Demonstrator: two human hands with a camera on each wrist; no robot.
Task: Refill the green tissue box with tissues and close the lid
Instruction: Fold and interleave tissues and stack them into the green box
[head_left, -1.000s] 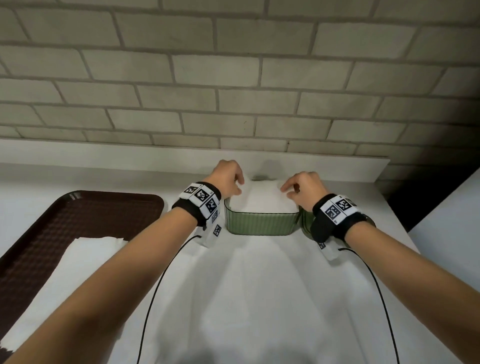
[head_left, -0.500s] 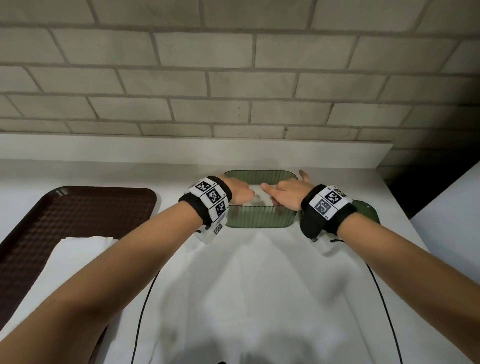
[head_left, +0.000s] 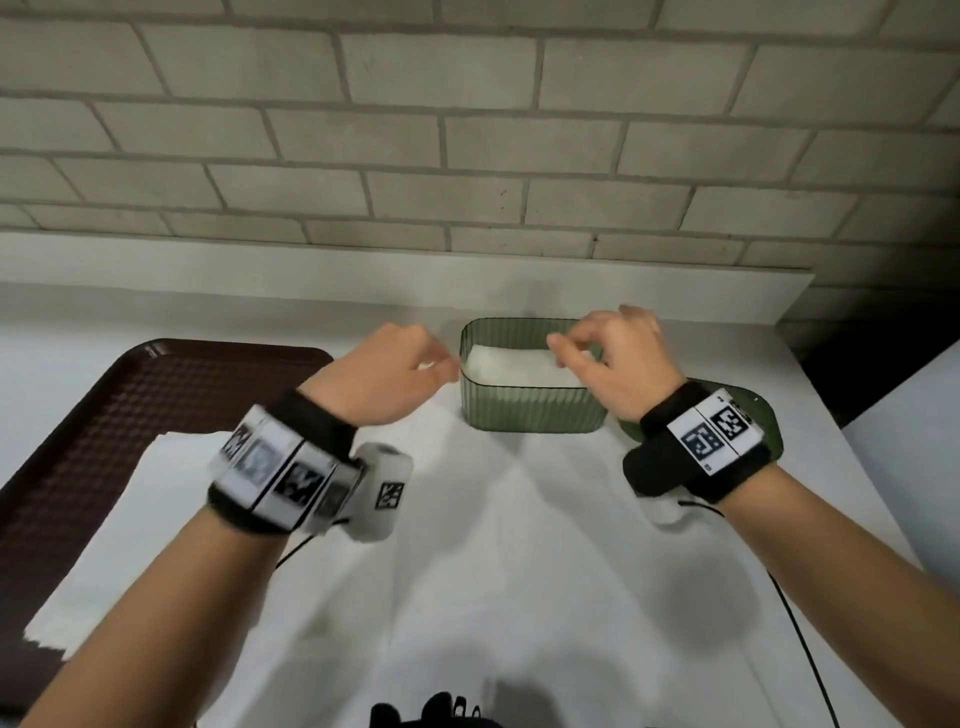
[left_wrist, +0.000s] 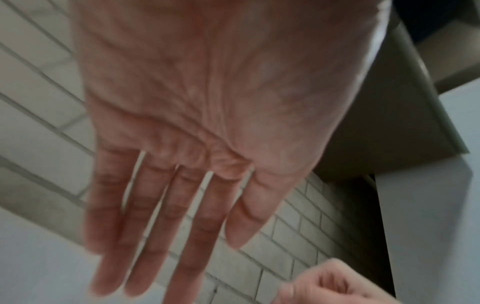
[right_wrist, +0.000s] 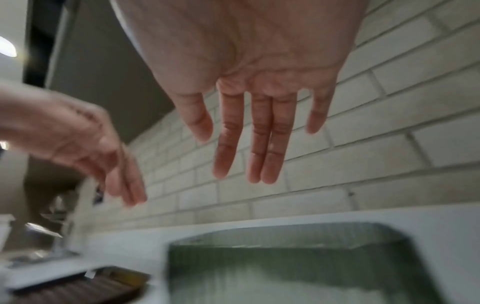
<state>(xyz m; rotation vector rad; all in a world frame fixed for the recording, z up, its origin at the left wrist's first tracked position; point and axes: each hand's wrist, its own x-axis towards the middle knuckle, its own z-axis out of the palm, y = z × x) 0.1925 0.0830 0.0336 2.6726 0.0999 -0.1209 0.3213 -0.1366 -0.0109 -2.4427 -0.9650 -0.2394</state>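
Observation:
The green ribbed tissue box (head_left: 532, 408) stands open near the back of the white table, with a white stack of tissues (head_left: 511, 366) lying inside it. My left hand (head_left: 441, 364) hovers just left of the box, fingers straight, holding nothing; the left wrist view shows the same left hand (left_wrist: 168, 246) with its palm empty. My right hand (head_left: 566, 348) hangs over the box's right end, also empty, and the right wrist view shows that right hand (right_wrist: 246, 154) above the box (right_wrist: 285, 267). The green lid (head_left: 773, 436) lies right of the box, mostly hidden under my right wrist.
A brown tray (head_left: 104, 395) sits at the left with a white stack of spare tissues (head_left: 114, 519) on it. A low white ledge (head_left: 363, 280) and a brick wall run behind the box. The table's edge (head_left: 841, 431) falls away to the right.
Both hands have lifted out of the box, where they pressed on the tissues. The left hand has drawn off to the left; the tissues stay inside.

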